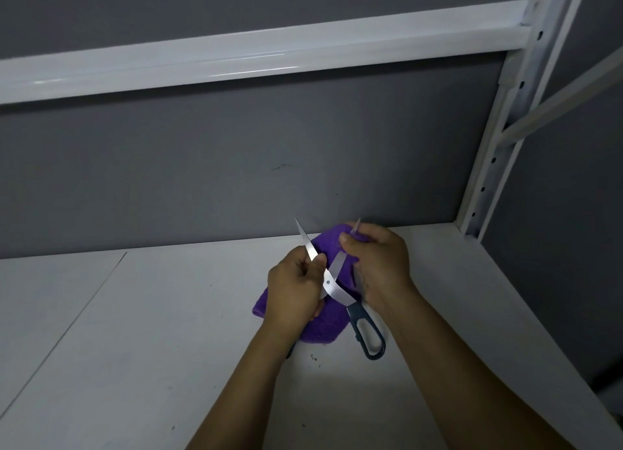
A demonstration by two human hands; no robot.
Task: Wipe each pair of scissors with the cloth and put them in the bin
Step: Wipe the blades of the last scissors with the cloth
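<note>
Low in the centre of the frame, our left hand (296, 282) curls its fingers round one blade of the spread scissors (332, 286), dark handle pointing toward us. Just right, our right hand (379, 264) pinches the purple cloth (325, 326) round the other blade. Under them lies the white shelf (135, 348), and behind it the grey wall (236, 166).

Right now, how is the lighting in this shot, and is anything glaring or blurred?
Head view: dim overall, with glare streaks on the white shelf beam and a bright sheen on the scissors; head view: their tip above the purple cloth looks blurred; head view: the beam seems slightly bowed by the wide lens.
</note>
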